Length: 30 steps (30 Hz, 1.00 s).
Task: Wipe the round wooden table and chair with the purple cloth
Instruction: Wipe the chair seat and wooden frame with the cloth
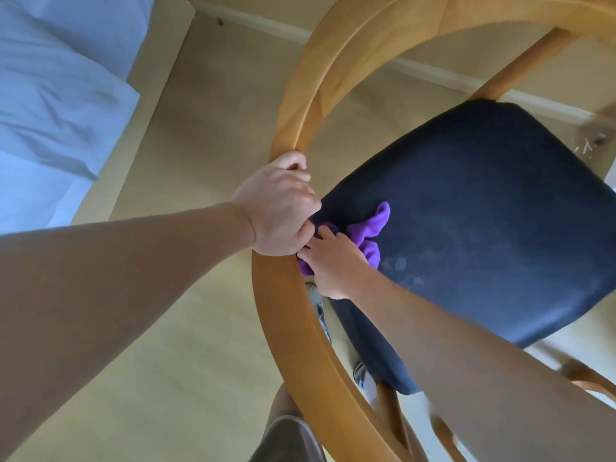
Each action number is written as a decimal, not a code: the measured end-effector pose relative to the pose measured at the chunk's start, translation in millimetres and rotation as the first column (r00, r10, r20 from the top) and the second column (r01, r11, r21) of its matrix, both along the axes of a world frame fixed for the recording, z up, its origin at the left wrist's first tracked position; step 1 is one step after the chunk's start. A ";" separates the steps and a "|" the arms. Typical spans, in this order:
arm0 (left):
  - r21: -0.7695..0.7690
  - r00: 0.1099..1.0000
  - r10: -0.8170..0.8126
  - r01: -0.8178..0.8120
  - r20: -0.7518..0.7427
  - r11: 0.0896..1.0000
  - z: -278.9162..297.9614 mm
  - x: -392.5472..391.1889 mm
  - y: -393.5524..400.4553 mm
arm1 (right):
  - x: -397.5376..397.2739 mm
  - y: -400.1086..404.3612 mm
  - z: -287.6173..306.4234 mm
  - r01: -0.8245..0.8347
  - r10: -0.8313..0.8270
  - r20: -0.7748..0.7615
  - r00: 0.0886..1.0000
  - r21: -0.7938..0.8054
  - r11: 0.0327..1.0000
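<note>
Nearest, the curved wooden back rail of the chair [283, 328] sweeps across the view, its legs cut off below. The left hand [276, 208] curls its fingers round that rail. Just beside it, the right hand [333, 265] presses the purple cloth [370, 231] onto the dark seat [483, 228] (its fingers partly hidden, so grip unclear). Farther left, a bed [56, 95].

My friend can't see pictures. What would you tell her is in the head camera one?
Seen from above, a person's left hand grips the curved wooden back of a chair while the right hand holds a purple cloth at the rear edge of its dark blue seat. A bed with pale sheets stands at the left on a light floor.
</note>
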<state>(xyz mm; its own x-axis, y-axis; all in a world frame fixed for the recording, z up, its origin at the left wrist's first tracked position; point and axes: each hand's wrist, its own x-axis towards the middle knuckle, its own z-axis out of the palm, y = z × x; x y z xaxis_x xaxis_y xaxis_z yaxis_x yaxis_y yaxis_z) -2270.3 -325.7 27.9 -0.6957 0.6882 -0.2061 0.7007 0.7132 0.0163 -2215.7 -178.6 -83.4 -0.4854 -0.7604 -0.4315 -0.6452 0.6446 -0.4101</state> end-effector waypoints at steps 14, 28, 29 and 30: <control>0.006 1.000 0.023 -0.023 0.017 1.000 3.8 -1.0 2.8 | 33.9 -15.5 1.9 -0.072 0.069 0.031 0.997 0.109 0.991; 0.013 1.000 0.003 -0.003 0.019 1.000 2.4 -0.7 0.2 | 77.0 96.1 -5.9 -0.201 0.185 0.183 0.966 0.073 0.977; 0.010 1.000 0.003 -0.003 0.023 1.000 2.2 -0.5 0.3 | 76.8 102.5 -2.3 -0.221 0.198 0.212 0.957 0.091 0.971; 0.010 1.000 0.000 0.000 0.022 1.000 2.3 -0.7 0.3 | 73.4 104.6 0.0 -0.230 0.199 0.232 0.952 0.115 0.966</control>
